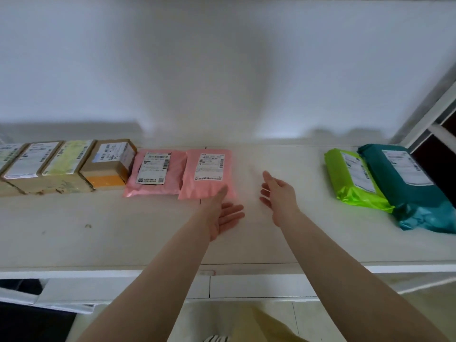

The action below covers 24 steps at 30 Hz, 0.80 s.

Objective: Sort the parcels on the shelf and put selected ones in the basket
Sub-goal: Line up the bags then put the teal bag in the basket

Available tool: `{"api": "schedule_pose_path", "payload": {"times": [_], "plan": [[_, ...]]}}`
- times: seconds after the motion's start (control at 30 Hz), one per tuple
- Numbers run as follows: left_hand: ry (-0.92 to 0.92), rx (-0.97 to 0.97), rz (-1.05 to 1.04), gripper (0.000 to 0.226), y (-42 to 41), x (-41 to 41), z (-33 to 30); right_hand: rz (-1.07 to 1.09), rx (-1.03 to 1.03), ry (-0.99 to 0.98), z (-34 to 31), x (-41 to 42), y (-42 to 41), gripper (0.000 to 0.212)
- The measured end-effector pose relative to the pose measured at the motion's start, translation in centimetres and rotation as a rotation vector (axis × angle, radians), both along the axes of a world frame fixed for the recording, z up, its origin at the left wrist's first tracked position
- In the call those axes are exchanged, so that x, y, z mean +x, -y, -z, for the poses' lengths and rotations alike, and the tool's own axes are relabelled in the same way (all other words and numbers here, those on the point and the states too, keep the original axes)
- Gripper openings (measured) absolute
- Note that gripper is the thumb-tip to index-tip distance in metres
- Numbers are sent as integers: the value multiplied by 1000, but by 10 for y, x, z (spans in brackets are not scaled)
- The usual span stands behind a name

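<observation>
Parcels sit in a row along the shelf (74,233): cardboard boxes (74,166) far out past my left hand (223,215), two pink mailers beside them, nearer pink mailer (208,172) just ahead of its fingertips. Green mailer (352,178) and teal mailer (412,186) lie well off beyond my right hand (280,197). Both hands empty, fingers spread, holding nothing. Basket not in view. Next pick, my guess: the green mailer. It looks soft, so pinch an edge and support underneath, keep the label up.
</observation>
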<state>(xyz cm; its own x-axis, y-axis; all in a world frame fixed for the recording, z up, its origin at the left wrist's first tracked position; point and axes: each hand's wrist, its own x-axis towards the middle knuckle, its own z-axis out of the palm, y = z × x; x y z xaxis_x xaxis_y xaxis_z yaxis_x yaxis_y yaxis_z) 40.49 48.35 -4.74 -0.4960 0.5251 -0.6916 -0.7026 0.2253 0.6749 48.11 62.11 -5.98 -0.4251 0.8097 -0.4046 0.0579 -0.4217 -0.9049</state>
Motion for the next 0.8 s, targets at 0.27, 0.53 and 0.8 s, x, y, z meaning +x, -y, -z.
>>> {"api": "schedule_pose_path", "payload": {"times": [0.27,0.53,0.8], "plan": [[-157,46,136,57,-92,62,-15,302,-286,-88,-4,90,-50,32],[-226,-17,153,47,-186,128,-5,380,-367,-92,-2,158,-101,52],[-356,-110,86,82,-256,159,5,365,-345,-92,4,178,-134,44]]}}
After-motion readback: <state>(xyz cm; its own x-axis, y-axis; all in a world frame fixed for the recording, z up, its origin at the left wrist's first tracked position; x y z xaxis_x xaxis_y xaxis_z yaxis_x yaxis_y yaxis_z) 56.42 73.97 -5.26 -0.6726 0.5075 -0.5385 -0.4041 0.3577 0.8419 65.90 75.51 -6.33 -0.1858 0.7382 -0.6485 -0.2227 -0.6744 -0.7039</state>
